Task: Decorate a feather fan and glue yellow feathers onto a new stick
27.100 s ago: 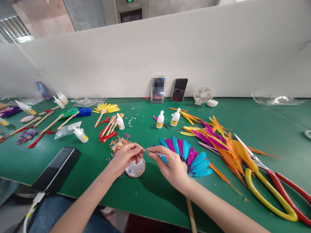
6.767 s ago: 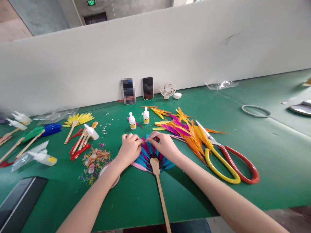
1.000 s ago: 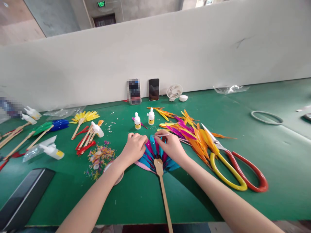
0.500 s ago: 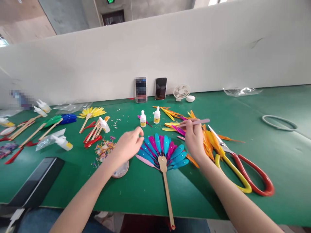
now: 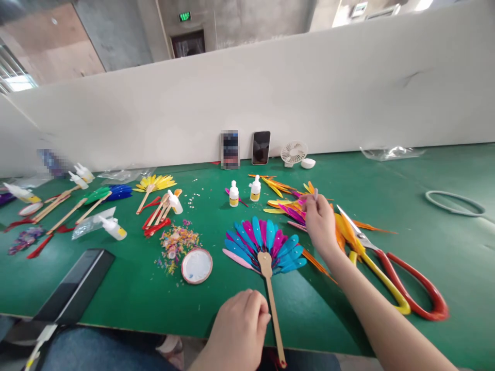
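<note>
A feather fan [image 5: 263, 239] of blue and magenta feathers lies flat on the green table, its wooden handle [image 5: 275, 314] pointing toward me. My left hand [image 5: 240, 327] sits at the near table edge with fingers curled, its fingertips against the left side of that handle. My right hand [image 5: 319, 222] reaches to the right of the fan and pinches pink tweezers [image 5: 315, 195] over a pile of loose orange, yellow and magenta feathers [image 5: 294, 208].
Large yellow-and-red scissors [image 5: 386, 268] lie right of the feathers. A small round dish [image 5: 197, 266] and confetti bits [image 5: 176, 242] sit left of the fan. Two glue bottles [image 5: 233, 194] stand behind. Finished fans [image 5: 154, 183], a phone [image 5: 261, 147], a black device [image 5: 73, 288] are around.
My left hand left the fan's feathers and came back to the handle at the near edge. My right hand carried the tweezers off the fan to the loose feather pile.
</note>
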Demonstrator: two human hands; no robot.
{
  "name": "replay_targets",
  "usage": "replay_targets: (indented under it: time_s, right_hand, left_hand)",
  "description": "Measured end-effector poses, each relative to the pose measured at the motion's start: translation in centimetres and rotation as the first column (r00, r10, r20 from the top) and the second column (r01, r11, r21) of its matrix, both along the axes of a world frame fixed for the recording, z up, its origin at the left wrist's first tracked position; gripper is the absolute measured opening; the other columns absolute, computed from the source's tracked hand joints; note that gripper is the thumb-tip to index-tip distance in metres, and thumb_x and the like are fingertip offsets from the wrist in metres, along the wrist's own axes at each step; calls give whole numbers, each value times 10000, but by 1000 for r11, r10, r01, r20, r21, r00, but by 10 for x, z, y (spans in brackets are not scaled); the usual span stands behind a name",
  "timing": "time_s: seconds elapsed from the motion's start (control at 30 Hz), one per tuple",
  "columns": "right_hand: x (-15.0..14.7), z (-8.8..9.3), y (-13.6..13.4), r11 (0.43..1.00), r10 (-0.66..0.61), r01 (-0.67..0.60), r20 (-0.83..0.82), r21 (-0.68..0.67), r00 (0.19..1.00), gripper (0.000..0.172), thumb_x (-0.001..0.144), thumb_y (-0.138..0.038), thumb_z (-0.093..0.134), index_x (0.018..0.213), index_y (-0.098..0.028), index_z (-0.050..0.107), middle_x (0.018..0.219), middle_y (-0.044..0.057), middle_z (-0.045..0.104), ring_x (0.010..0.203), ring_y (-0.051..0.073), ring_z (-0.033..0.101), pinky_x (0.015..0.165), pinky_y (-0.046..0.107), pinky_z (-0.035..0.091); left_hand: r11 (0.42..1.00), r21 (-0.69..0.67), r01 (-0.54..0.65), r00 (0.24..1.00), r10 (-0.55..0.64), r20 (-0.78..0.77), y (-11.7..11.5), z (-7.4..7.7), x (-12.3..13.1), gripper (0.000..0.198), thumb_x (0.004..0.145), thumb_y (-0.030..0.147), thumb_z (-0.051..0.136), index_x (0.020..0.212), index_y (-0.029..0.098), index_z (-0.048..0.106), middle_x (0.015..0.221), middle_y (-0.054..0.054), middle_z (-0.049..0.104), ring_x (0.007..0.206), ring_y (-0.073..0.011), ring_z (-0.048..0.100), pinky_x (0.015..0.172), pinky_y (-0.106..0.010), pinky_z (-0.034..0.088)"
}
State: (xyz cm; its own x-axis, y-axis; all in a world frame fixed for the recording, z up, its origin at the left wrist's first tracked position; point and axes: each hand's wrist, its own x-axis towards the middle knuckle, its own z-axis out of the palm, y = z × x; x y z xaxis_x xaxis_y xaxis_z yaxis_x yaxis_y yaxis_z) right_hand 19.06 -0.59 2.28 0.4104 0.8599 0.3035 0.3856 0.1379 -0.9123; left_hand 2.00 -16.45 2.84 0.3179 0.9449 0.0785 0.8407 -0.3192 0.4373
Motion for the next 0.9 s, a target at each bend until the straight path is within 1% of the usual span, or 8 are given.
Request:
replay_targets:
  time_s: [0.1, 0.23, 0.3, 0.4, 0.5, 0.7, 0.8, 0.9]
  right_hand:
    - [2, -3, 3, 999, 25, -24, 5, -29, 1000, 207, 815, -322, 346, 716, -196, 476, 565, -26, 424, 493, 122, 407, 498, 280, 336]
    - [1, -7, 5, 995, 76, -76, -6, -61, 997, 231, 824, -352, 327, 767, -197, 489, 564, -24, 450, 469, 115, 402, 467, 267, 334]
    - [-1, -7, 4, 994, 90, -91, -8, -65, 996, 233, 820, -368, 333, 768, -202, 489, 562, -23, 453, 473, 115, 411, 454, 259, 340]
    - [-2, -6, 2, 995, 92, -92, -17, -45, 996, 236, 810, -392, 353, 754, -209, 490, 566, -20, 456, 500, 123, 438, 461, 260, 364]
    - [-3, -5, 1, 995, 86, -86, -22, -43, 996, 242, 805, -406, 359, 756, -209, 491, 576, -12, 460, 522, 133, 453, 474, 268, 376]
    - [-7, 4, -6, 988, 100, -102, -26, -112, 995, 222, 805, -374, 343, 743, -209, 477, 569, 6, 457, 499, 139, 421, 458, 278, 334]
    - [-7, 6, -8, 993, 68, -66, 16, -99, 998, 208, 803, -337, 334, 740, -199, 477, 577, 11, 464, 495, 138, 410, 466, 284, 306]
    - [-4, 7, -7, 997, 21, -18, 38, -79, 999, 192, 797, -295, 329, 752, -185, 479, 589, 12, 471, 507, 136, 415, 500, 290, 310]
  left_hand:
    - [999, 50, -13, 1000, 12, 2, -5, -6, 2, 141, 737, 63, 495, 681, 187, 459, 632, 7, 589, 559, -117, 549, 487, -219, 365]
    - [994, 108, 11, 998, -3, -70, 1, -11, 12, 147, 712, 200, 603, 632, 190, 480, 569, 18, 591, 536, -140, 569, 474, -245, 349]
    - [995, 105, 5, 992, 8, -123, 6, -11, 18, 183, 690, 296, 634, 623, 184, 505, 557, 10, 600, 534, -159, 583, 475, -262, 343]
    - [999, 38, -33, 978, 40, -205, 11, -9, 26, 237, 683, 386, 626, 626, 168, 550, 552, -16, 623, 536, -186, 603, 492, -284, 336]
    - [995, -31, -92, 968, 82, -238, 14, -8, 32, 237, 709, 380, 601, 622, 161, 582, 548, -40, 639, 539, -204, 616, 508, -294, 321]
    - [982, -67, -177, 951, 153, -270, 17, -7, 32, 195, 720, 297, 575, 573, 168, 580, 512, -52, 625, 494, -206, 605, 464, -290, 252]
    - [983, -56, -177, 949, 156, -273, 17, -9, 29, 151, 717, 230, 548, 579, 177, 576, 503, -42, 623, 475, -191, 596, 458, -291, 234]
    - [982, -6, -187, 954, 180, -239, 14, -13, 25, 145, 697, 184, 533, 553, 187, 547, 481, -20, 613, 448, -169, 580, 458, -293, 227]
